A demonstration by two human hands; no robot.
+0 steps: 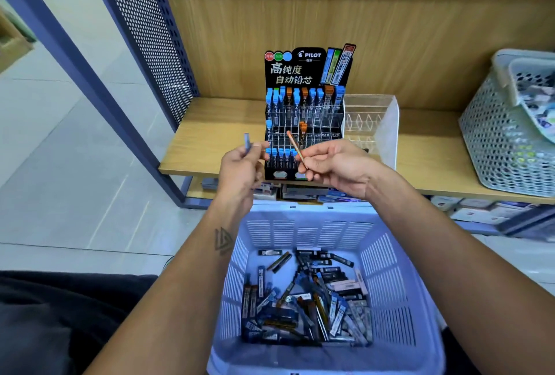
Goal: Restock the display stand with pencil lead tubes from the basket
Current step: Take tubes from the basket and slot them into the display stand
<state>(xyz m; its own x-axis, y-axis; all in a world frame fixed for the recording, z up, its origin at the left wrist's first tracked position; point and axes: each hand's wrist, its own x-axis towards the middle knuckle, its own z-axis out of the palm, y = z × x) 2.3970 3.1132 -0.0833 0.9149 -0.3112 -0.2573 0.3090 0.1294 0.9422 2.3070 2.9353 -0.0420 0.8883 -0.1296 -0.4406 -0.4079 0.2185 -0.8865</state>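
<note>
The left hand (pixel 240 164) pinches a blue-capped lead tube (pixel 247 141) between thumb and curled fingers, the tube standing nearly upright above the knuckles. The right hand (pixel 333 164) pinches an orange-capped lead tube (pixel 295 147) low on its body, fingers curled round it, the cap tilted up and to the left (toward the other hand). Just beyond both hands stands the display stand (pixel 303 116) on the wooden shelf (pixel 210 137), its slots partly filled. Below the forearms sits the basket (pixel 387 269), holding many loose lead tubes (pixel 306 302).
</note>
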